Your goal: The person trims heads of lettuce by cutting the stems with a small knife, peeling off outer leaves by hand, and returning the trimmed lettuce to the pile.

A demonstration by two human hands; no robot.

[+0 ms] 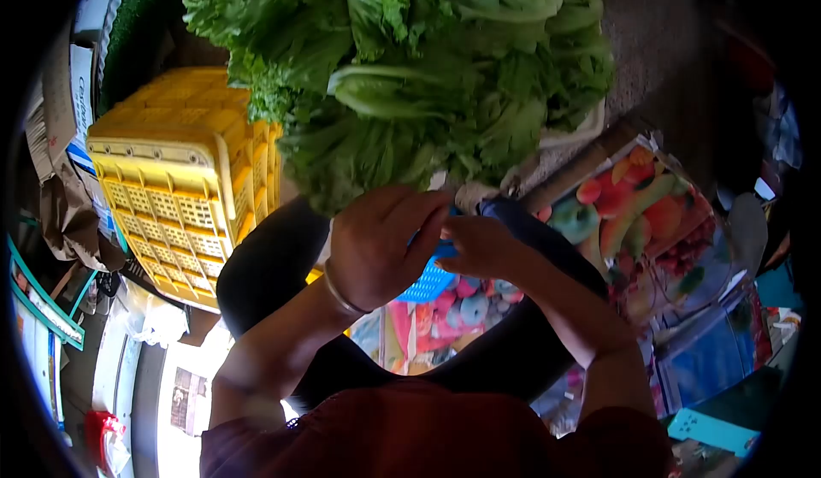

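A large heap of leafy green lettuce [428, 76] fills the top middle of the view. My left hand [376, 243], with a bangle at the wrist, is at the near edge of the heap, its fingers bent and pointing right. What it holds, if anything, is hidden. Close beside it on the right, my right hand [479, 247] has its fingers bent toward the left one, and its grip is too dark to make out. Below both hands, between my knees, a blue perforated basket [428, 284] shows in part.
Yellow plastic crates [171, 213] stand at the left, close to my knee. Fruit-printed cardboard [641, 213] lies at the right, with more printed sheet under the blue basket. A brown crumpled bag [75, 221] and a white plastic bag [154, 314] are at the far left.
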